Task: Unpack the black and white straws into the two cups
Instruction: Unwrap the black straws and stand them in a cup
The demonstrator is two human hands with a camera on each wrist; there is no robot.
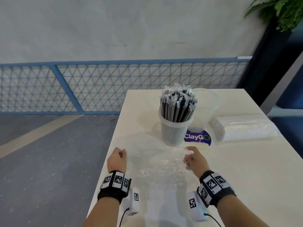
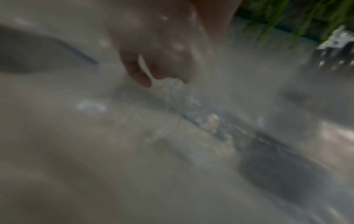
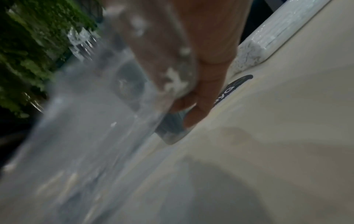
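Note:
A clear cup (image 1: 173, 133) full of wrapped black straws (image 1: 177, 104) stands mid-table. Behind it to the right is a second clear cup (image 1: 205, 108), which looks empty. A sealed pack of white straws (image 1: 244, 128) lies flat at the right. Between my hands an empty clear plastic bag (image 1: 157, 163) lies spread on the table. My left hand (image 1: 118, 158) is curled at the bag's left edge, and in the left wrist view the left hand (image 2: 153, 60) pinches the crumpled bag (image 2: 178, 94). My right hand (image 1: 194, 158) grips its right edge, and the bag (image 3: 95, 121) drapes over the right hand (image 3: 201, 75).
The white table (image 1: 229, 169) carries a purple ClayGo sticker (image 1: 197, 137) under the cups. Its left edge drops to a grey floor beside my left hand. A blue mesh fence (image 1: 82, 86) runs behind, and a potted plant (image 1: 282, 12) stands at the far right.

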